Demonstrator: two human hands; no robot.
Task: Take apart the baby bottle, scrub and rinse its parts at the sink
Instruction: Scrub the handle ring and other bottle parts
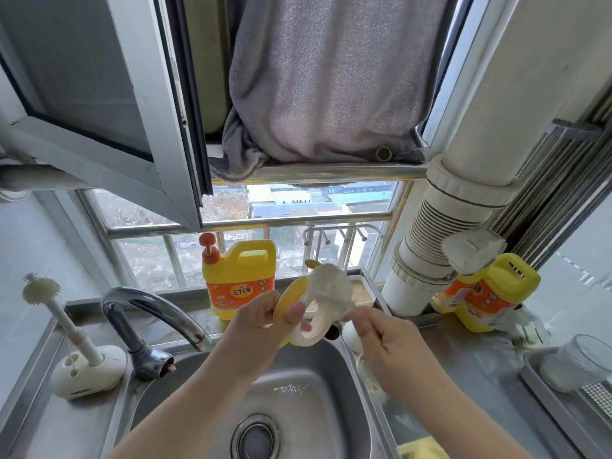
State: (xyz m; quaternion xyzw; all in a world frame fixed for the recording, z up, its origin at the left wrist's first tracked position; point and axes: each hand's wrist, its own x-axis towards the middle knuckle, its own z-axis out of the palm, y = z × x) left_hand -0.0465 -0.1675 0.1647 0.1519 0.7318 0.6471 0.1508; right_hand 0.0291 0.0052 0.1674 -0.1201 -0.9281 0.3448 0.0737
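Note:
Above the steel sink (pixel 334 385) my left hand (pixel 265 321) grips the baby bottle's collar (pixel 309 336), a white ring with a yellow rim. A white, soft-looking piece (pixel 329 286), a cloth or sponge as far as I can tell, sticks up through and behind the ring. My right hand (pixel 387 342) pinches this piece at its lower right edge. A rounded white part (pixel 351 336) and a clear part (pixel 366 371) lie on the counter, half hidden behind my right hand. No water runs from the faucet (pixel 149 314).
A bottle brush (pixel 41 289) stands in a white holder (pixel 89 371) left of the faucet. Two yellow detergent jugs stand on the ledge: one (pixel 238 279) behind the sink, one (pixel 486 293) by the white pipe. A glass jar (pixel 586 359) sits in a tray at right.

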